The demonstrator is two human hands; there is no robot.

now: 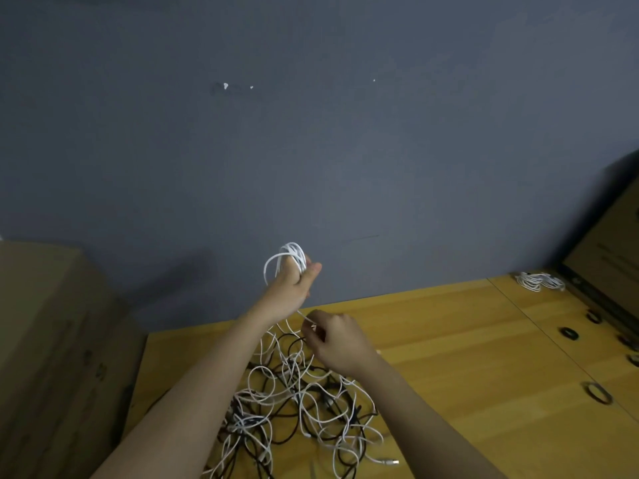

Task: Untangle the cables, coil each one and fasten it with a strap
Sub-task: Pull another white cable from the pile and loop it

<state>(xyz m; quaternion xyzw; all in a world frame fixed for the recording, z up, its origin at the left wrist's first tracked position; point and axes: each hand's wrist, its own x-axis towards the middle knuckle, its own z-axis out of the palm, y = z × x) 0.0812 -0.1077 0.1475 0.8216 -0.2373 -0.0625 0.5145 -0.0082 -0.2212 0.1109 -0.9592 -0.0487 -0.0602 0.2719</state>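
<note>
Nearest the person, on the yellow wooden desk (449, 357), lies a tangle of cables (297, 402): thin white cords and black ones looped through each other in a loose heap, some spilling off the bottom of the view. One white cord ends in a small metal plug (392, 462) at the heap's right edge. Both bare forearms reach out over this pile.

Just above the heap, the right hand (332, 340) has its fingers curled, pinching a taut white strand that runs up to the other hand. Higher and slightly left, the left hand (294, 281) is raised off the desk with its fingers wrapped round a white coil (288, 259); several neat loops of the cord stand up over the knuckles against the wall.

Off to the right, well apart from the heap, dark strap rings (597, 393) lie scattered flat on the desk along its right side. Farther back, near the desk's far right corner, a finished bundle of white cable (539, 281) rests beside a brown cardboard box (608, 236) with a dark edge. Another cardboard box (45, 340) stands to the left of the desk, dim and blurred. Behind everything rises a grey-blue wall (311, 133) with a few small white chips in the paint. I can read no writing on anything.
</note>
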